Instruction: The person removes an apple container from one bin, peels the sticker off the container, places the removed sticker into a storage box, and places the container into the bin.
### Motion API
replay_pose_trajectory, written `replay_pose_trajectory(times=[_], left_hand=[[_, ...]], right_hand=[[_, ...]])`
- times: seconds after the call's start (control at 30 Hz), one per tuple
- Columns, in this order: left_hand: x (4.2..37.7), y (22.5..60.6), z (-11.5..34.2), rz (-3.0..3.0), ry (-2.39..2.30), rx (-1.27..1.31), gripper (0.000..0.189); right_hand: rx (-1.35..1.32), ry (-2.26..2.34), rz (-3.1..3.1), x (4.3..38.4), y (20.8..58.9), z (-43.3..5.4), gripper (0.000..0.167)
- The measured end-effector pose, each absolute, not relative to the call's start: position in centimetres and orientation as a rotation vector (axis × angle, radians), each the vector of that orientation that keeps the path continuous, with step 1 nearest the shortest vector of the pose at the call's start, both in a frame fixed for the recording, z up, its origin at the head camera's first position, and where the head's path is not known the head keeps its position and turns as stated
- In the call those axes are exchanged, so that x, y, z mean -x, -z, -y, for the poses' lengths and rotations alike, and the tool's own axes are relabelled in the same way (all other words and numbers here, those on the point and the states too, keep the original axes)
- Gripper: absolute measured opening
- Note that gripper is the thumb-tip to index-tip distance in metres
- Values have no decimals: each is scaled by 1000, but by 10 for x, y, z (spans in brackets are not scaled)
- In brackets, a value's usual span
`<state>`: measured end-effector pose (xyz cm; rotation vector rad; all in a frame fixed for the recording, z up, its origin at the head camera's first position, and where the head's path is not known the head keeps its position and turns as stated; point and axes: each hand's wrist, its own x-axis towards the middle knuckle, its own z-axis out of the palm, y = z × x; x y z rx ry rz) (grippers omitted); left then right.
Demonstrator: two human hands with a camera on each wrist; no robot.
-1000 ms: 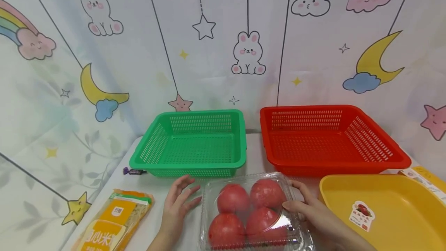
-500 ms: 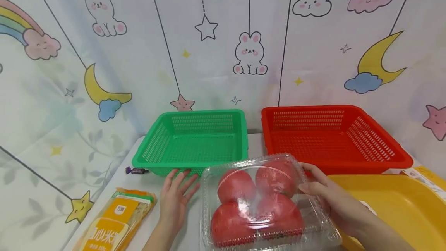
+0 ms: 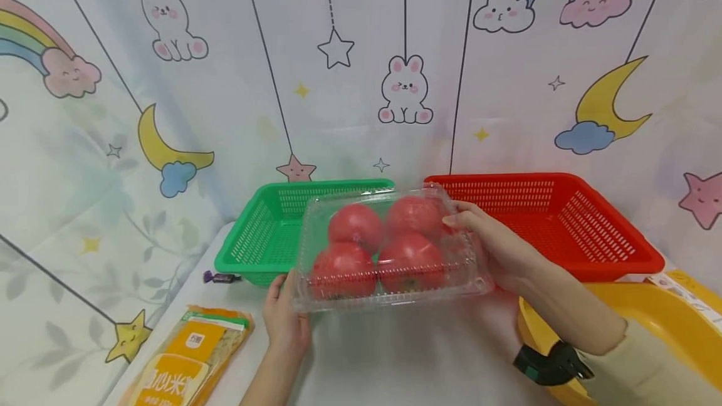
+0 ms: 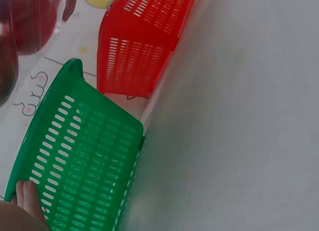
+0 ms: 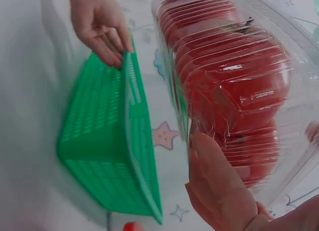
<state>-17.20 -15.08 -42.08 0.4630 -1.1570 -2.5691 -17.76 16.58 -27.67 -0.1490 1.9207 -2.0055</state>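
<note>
A clear plastic clamshell box point(image 3: 395, 296) with several red, tomato-like fruits point(image 3: 355, 229) is held up, tilted, in front of the green basket point(image 3: 256, 224). My right hand point(image 3: 499, 243) grips its right side, thumb on the near face and fingers round the back. The right wrist view shows that hand point(image 5: 219, 183) under the ridged wall of the box. My left hand point(image 3: 286, 321) is at the green basket's front rim, below the box's left corner. In the left wrist view its fingers point(image 4: 30, 198) lie against that rim, apart from the box.
A red basket point(image 3: 637, 230) stands right of the green one, with a yellow tub point(image 3: 632, 299) nearer me. On the left lie an orange snack bag point(image 3: 188, 356) and a small purple-wrapped sweet point(image 3: 221, 277). A patterned curtain point(image 3: 350, 111) hangs behind.
My right hand has raised the box and moved it forward, up and left over the green basket's front. My left hand has moved forward to the basket's rim, its fingers less spread.
</note>
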Motion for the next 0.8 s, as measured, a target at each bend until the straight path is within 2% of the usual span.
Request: replay_pose_trajectory(times=[0.17,0.27,0.5,0.8], left_hand=[[175,421,154,1100,2599,-466,15],[176,421,155,1076,2627,-446,19],[177,422,155,1042,2670,-419,24],[176,423,155,1032,2685,-415,27]], right_hand=[[133,2056,-1886,207,272,-138,65],[89,2085,-1875,224,274,-122,61],[-19,2148,-1748,259,277,-88,69],[-125,2139,-1769,292,294,-50,72]])
